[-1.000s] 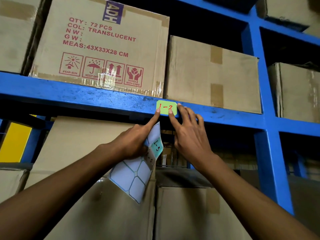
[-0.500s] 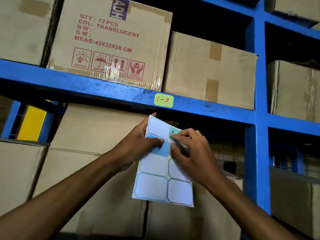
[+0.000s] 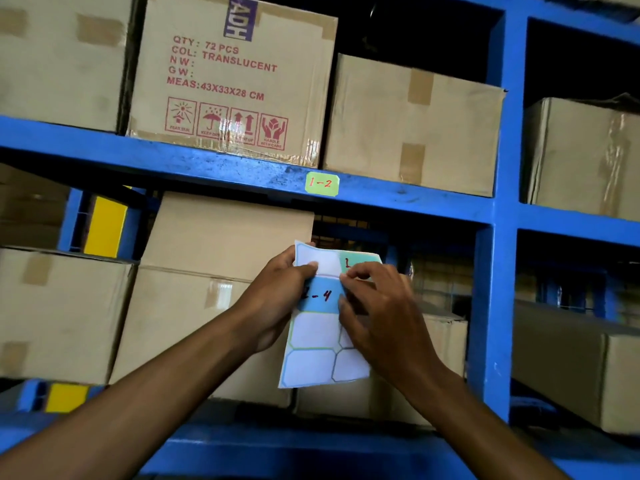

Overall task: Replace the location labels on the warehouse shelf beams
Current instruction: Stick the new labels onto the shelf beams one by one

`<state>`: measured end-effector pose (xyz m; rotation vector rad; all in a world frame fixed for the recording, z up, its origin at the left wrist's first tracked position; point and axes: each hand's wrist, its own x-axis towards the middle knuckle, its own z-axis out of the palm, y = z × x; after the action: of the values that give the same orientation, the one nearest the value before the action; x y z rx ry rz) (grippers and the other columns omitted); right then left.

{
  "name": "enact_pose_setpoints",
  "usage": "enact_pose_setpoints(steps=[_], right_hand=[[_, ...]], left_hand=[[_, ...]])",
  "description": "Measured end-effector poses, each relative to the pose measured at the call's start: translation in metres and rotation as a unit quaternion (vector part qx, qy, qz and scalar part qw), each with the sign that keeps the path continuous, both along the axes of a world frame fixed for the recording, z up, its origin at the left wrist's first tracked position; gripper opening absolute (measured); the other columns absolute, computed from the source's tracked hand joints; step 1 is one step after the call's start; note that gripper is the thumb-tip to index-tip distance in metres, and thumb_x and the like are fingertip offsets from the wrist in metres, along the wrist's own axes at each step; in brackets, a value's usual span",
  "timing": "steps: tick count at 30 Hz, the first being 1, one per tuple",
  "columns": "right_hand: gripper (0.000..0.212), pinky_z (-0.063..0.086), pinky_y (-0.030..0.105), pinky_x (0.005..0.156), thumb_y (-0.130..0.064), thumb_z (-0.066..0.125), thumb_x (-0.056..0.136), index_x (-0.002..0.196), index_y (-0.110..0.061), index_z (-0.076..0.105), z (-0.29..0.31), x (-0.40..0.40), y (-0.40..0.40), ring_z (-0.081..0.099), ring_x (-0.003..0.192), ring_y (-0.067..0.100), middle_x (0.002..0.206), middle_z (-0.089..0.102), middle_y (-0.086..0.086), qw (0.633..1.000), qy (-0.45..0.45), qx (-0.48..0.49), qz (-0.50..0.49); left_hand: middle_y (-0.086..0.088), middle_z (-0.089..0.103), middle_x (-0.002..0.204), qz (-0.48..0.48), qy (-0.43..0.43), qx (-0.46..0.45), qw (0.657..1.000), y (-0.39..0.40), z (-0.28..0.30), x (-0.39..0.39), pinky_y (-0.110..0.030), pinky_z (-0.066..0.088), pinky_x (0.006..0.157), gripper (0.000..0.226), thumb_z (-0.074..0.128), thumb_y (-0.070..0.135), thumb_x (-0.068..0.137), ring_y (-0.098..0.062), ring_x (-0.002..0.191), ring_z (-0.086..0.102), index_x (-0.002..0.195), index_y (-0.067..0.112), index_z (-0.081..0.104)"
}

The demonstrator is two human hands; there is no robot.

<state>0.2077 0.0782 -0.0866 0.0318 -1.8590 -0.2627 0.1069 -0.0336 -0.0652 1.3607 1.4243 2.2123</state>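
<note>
Label sheet (image 3: 322, 336) held below blue beam (image 3: 207, 164), left hand (image 3: 277, 299) pinching left edge; right hand (image 3: 377, 306) fingertips picking at blue label (image 3: 320, 297). Thin, floppy, sticky; best peeled from a corner.

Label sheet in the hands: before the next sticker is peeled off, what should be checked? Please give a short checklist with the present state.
1. Green 1-2 label sits flat on the blue shelf beam: ok.
2. Left hand holds the label sheet firmly: ok.
3. Right hand fingertips pinch at the sticker edge: ok.
4. Blue sticker writing readable: not ok, first character hidden by the left hand.
5. Teal sticker number: cannot tell, mostly covered.
6. Next beam position chosen: cannot tell.
</note>
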Motion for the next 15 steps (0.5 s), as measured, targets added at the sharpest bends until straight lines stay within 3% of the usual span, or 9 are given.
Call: enact_pose_setpoints(steps=[3,6,10,15], right_hand=[[0.012,0.051,0.037,0.073,-0.012,0.066,0.079,0.089,-0.005,0.067,-0.005,0.008,-0.006,0.06,0.09,0.025,0.094,0.065,0.011,1.0,0.004,0.001,0.009],[0.009,0.041,0.028,0.076,-0.014,0.063,0.08,0.083,-0.006,0.067,-0.009,0.015,-0.013,0.059,0.088,0.024,0.092,0.066,0.01,1.0,0.001,-0.01,0.024],[0.009,0.045,0.034,0.074,-0.012,0.063,0.077,0.082,-0.005,0.066,-0.019,0.022,-0.021,0.059,0.087,0.025,0.091,0.066,0.011,0.998,-0.045,0.0,0.032],[0.014,0.039,0.026,0.076,-0.013,0.07,0.07,0.08,-0.005,0.066,-0.038,0.027,-0.029,0.061,0.084,0.024,0.089,0.068,0.011,0.996,-0.073,0.009,0.048]], left_hand=[[0.002,0.074,0.07,0.016,-0.017,-0.005,1.0,-0.007,-0.005,0.009,-0.027,0.055,0.05,0.023,0.043,0.01,0.096,-0.014,0.06,0.069,0.094,0.023,0.061],[-0.006,0.071,0.082,0.051,-0.023,-0.021,0.998,-0.011,-0.009,0.017,-0.028,0.055,0.051,0.023,0.042,0.01,0.095,-0.018,0.06,0.068,0.095,0.025,0.059],[-0.012,0.063,0.084,0.065,-0.076,-0.034,0.994,-0.014,-0.019,0.025,-0.026,0.054,0.047,0.024,0.04,0.005,0.092,-0.019,0.057,0.062,0.1,0.022,0.055],[-0.014,0.059,0.087,0.054,-0.149,-0.054,0.986,-0.015,-0.041,0.023,-0.025,0.053,0.049,0.028,0.039,0.001,0.09,-0.019,0.063,0.061,0.109,0.015,0.054]])
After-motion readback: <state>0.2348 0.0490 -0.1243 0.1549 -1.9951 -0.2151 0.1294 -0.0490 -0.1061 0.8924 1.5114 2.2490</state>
